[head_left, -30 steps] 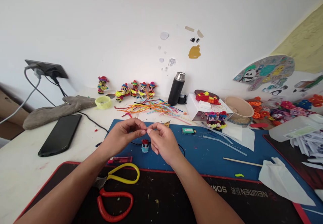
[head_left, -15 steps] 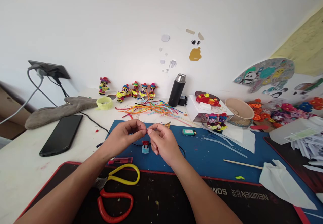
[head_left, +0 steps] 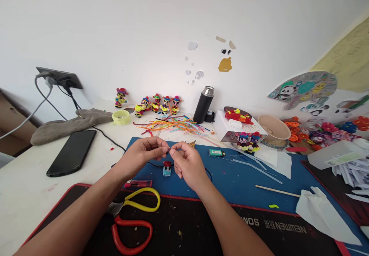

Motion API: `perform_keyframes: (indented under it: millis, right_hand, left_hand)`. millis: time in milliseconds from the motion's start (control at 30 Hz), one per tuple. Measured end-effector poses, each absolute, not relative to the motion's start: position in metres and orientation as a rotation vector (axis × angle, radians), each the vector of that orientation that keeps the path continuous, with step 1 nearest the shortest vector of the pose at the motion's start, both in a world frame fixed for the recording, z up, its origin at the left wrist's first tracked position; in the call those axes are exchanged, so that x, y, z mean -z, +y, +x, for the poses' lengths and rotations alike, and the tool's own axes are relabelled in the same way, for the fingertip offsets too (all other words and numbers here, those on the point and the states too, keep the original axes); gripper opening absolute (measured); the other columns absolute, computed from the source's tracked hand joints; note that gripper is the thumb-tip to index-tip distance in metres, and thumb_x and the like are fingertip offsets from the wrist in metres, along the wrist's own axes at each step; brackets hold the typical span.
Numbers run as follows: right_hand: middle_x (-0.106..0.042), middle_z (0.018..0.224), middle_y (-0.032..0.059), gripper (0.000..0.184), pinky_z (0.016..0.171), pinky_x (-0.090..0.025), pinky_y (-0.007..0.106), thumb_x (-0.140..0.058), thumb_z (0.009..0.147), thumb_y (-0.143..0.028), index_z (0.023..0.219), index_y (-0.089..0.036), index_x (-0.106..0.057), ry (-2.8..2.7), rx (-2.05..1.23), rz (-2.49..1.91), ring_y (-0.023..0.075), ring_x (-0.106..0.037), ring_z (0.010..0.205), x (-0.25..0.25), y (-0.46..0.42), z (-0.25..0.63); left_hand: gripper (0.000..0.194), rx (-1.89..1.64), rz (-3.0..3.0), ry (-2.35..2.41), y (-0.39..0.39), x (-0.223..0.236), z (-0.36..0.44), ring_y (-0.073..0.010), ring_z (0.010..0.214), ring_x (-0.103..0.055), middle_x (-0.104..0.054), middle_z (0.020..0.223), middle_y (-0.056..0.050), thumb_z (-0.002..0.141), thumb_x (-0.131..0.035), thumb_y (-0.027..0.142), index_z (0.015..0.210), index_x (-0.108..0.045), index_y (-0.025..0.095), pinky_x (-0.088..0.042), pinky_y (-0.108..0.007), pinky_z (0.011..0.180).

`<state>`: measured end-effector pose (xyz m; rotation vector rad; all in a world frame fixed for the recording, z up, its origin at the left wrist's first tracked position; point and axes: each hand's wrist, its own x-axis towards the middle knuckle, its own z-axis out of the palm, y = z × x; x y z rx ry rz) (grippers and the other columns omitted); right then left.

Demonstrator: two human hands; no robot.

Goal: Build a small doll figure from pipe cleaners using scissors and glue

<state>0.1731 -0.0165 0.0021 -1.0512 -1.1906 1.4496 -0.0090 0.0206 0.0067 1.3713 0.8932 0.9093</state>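
Above the blue mat (head_left: 230,179), my left hand (head_left: 148,150) and my right hand (head_left: 186,162) meet, each in a fingertip pinch. Between them is a small dark reddish-purple piece (head_left: 169,149), mostly hidden by the fingers and too small to name. Just below the hands a little fuzzy figure part (head_left: 167,169), red on top and light blue beneath, stands on the mat. Scissors (head_left: 142,210) with one yellow and one red handle lie nearer me, by my left forearm. A pinkish-red lighter-like object (head_left: 138,183) rests beside them.
Several coloured pipe cleaners (head_left: 173,124) lie loose behind the mat, near a row of fuzzy figures (head_left: 156,103). A black flask (head_left: 203,106) stands by the wall. A phone (head_left: 72,152) lies left; a white box (head_left: 239,127), stick (head_left: 276,190) and tissue (head_left: 323,213) are right.
The fingertips shift slightly around the small piece, and a bit more of it shows dark between them. The whole view drifts a little as the head moves; the things on the table stay put.
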Motion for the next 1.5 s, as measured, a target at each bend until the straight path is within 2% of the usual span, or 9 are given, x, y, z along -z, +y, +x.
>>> perform_keyframes:
  millis: [233, 600, 800, 1133, 1500]
  right_hand:
    - [-0.042, 0.046, -0.0136, 0.025, 0.034, -0.029, 0.02, -0.066, 0.089, -0.044, 0.088, -0.021, -0.057, -1.221, -1.42, -1.042, 0.0065, -0.034, 0.031, 0.0019, -0.0157, 0.1736]
    - [-0.043, 0.047, -0.0131, 0.026, 0.033, -0.029, 0.02, -0.066, 0.089, -0.045, 0.086, -0.021, -0.056, -1.233, -1.417, -1.049, 0.0064, -0.036, 0.032, 0.0001, -0.0168, 0.1735]
    - [-0.043, 0.047, -0.0126, 0.03, 0.034, -0.029, 0.02, -0.07, 0.087, -0.048, 0.085, -0.021, -0.057, -1.229, -1.422, -1.066, 0.0064, -0.036, 0.032, 0.0008, -0.017, 0.1723]
    - [-0.045, 0.047, -0.0116, 0.034, 0.034, -0.031, 0.02, -0.07, 0.087, -0.053, 0.089, -0.021, -0.06, -1.209, -1.421, -1.075, 0.007, -0.037, 0.033, -0.0032, -0.0182, 0.1729]
    - [-0.046, 0.05, -0.0114, 0.029, 0.033, -0.031, 0.02, -0.07, 0.087, -0.049, 0.089, -0.022, -0.059, -1.219, -1.401, -1.056, 0.0072, -0.038, 0.034, 0.0015, -0.0172, 0.1731]
  left_hand:
    - [0.03, -0.89, 1.382, 0.885, 0.019, -0.0111, -0.0085, -0.0148, 0.067, -0.056, -0.067, 0.072, 0.0, 0.081, -0.083, 0.047, 0.083, -0.075, 0.018, -0.045, -0.026, 0.064]
    - [0.026, -0.907, 1.38, 0.855, 0.0184, -0.0115, -0.0063, -0.015, 0.072, -0.059, -0.07, 0.081, -0.001, 0.079, -0.086, 0.041, 0.091, -0.077, 0.02, -0.049, -0.025, 0.065]
    - [0.025, -0.911, 1.428, 0.869, 0.0202, -0.0109, -0.0084, -0.0145, 0.067, -0.056, -0.068, 0.075, 0.0, 0.078, -0.086, 0.041, 0.084, -0.076, 0.019, -0.047, -0.025, 0.063]
    - [0.028, -0.94, 1.337, 0.856, 0.0191, -0.012, -0.0084, -0.0139, 0.068, -0.057, -0.067, 0.075, 0.0, 0.077, -0.088, 0.041, 0.086, -0.074, 0.019, -0.047, -0.025, 0.063]
    - [0.029, -0.909, 1.311, 0.844, 0.0182, -0.0123, -0.0055, -0.0134, 0.067, -0.055, -0.064, 0.073, 0.002, 0.076, -0.089, 0.041, 0.085, -0.072, 0.019, -0.045, -0.024, 0.062]
